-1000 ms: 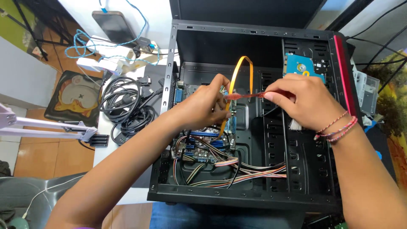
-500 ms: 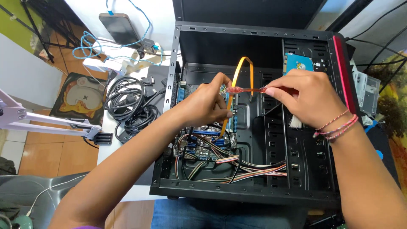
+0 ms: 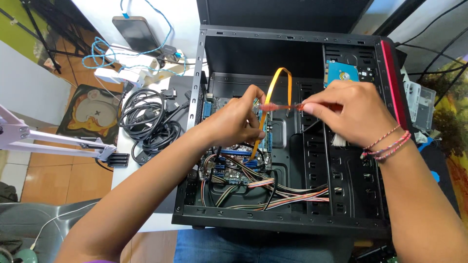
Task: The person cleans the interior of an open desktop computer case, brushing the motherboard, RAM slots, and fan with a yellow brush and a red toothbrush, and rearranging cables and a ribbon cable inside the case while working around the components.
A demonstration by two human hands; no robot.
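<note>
In the head view, both hands worked above the open computer case: the left hand and the right hand each pinched an end of a thin red cable, stretched between them, unconnected, just beside the orange cable over the motherboard.

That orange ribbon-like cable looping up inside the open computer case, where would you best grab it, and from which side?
Probably at the top of the orange flat cable, where it arches free above the motherboard. Come from above through the open side of the case, pinching its two broad faces, since it is thin and flat. Its lower end runs down among the board's parts, where the left hand and right hand already crowd the space.
</note>
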